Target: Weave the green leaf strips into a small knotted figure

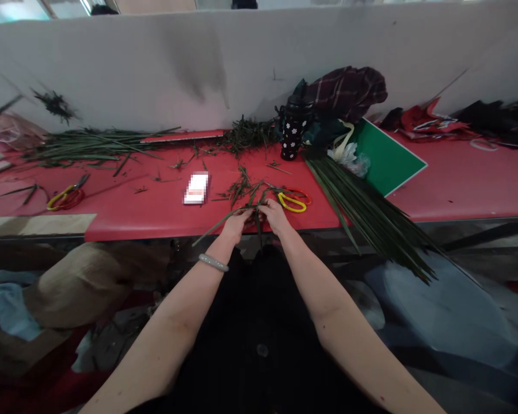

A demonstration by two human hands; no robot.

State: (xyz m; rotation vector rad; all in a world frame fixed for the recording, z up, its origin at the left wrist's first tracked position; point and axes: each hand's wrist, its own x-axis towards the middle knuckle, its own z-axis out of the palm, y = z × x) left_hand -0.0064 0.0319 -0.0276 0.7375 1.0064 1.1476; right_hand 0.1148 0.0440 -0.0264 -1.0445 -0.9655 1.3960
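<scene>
Both my hands meet at the front edge of the red table, fingers pinched on narrow green leaf strips (213, 227). My left hand (238, 221) grips them from the left, and one long strip sticks out past its wrist side. From the right, my right hand (271, 214) pinches the strips close to where they cross. Fingertips partly hide the crossing. Just beyond my right hand lie scissors (292, 202) with yellow and red handles. Cut leaf scraps (240, 187) lie beyond my fingers, and a phone with a blurred white screen (196, 188) rests left of them.
Long green leaves (366, 213) overhang the table edge at right, beside a green board (386, 161). A black flowered bottle (295, 129) stands near the wall. More leaf strips (90, 144) and a second pair of scissors (68, 195) lie at left on the red table (147, 215).
</scene>
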